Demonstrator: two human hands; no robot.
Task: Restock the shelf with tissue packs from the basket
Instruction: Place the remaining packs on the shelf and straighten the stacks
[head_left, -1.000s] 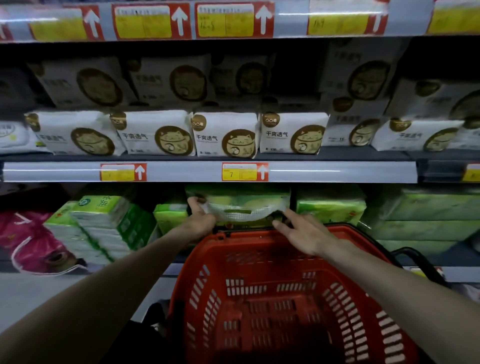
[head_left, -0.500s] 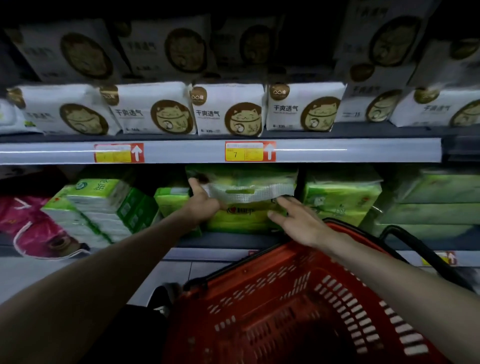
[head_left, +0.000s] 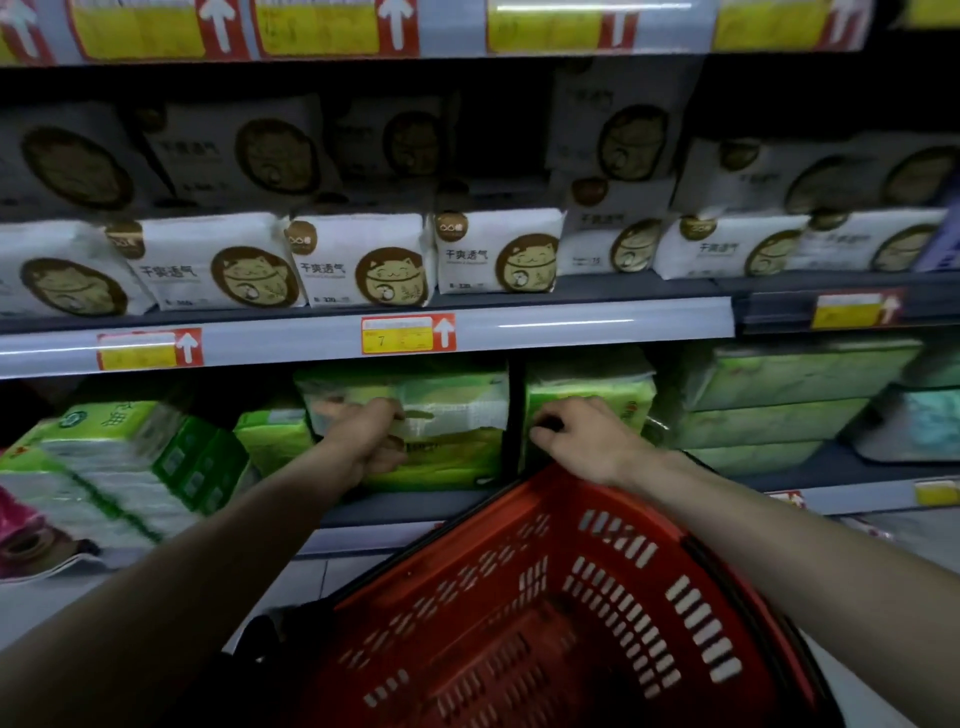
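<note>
Left hand (head_left: 366, 439) grips the pack (head_left: 447, 447), long axis along the shelf (head_left: 389, 512), above the basket (head_left: 597, 571); right hand (head_left: 587, 441), curled, touches its right neighbour (head_left: 618, 400), grasp indeterminate.

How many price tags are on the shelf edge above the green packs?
3 price tags: left, middle above the green tissue pack in the left hand, and far right on the darker section. None seems hidden.
</note>
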